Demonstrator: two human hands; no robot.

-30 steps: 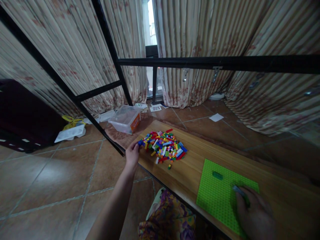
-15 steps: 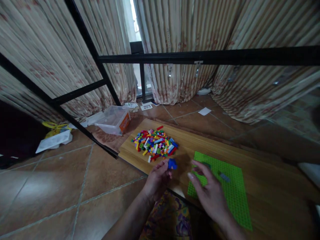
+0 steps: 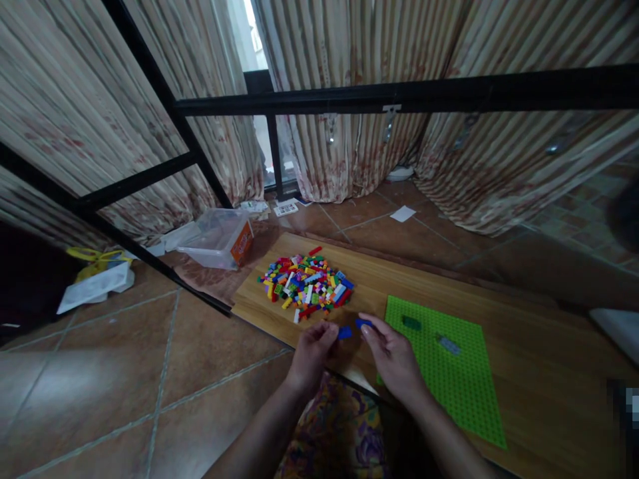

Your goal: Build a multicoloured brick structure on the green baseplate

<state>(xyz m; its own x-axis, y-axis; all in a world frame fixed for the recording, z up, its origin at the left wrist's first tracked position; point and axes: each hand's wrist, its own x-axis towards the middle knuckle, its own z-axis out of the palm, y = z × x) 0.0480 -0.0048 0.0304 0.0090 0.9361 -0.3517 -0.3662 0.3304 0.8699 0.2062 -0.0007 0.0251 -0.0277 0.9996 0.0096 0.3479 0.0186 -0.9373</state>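
Between the thumb and fingers of my left hand (image 3: 310, 352) is a blue toy brick (image 3: 344, 332). My right hand (image 3: 392, 352) pinches another blue toy brick (image 3: 363, 323), a small gap away from the first. Both hands hover over the near edge of the wooden board, below the heap. To the right lies a green studded baseplate (image 3: 462, 379), partly behind my right hand. On it sit a dark green brick (image 3: 412, 322) and a grey brick (image 3: 448, 344). Just beyond my hands spreads a heap of mixed coloured toy bricks (image 3: 307, 283).
The wooden tabletop (image 3: 539, 359) carries the bricks and baseplate. A clear plastic box (image 3: 210, 243) with an orange label stands past its far left end. A black metal rail (image 3: 349, 100) crosses above, before striped curtains (image 3: 359, 159). A white tray (image 3: 97, 286) lies at left.
My right hand has moved left from over the baseplate and now pinches a blue brick beside my left hand. The blue piece held in the left hand now shows as a separate brick.
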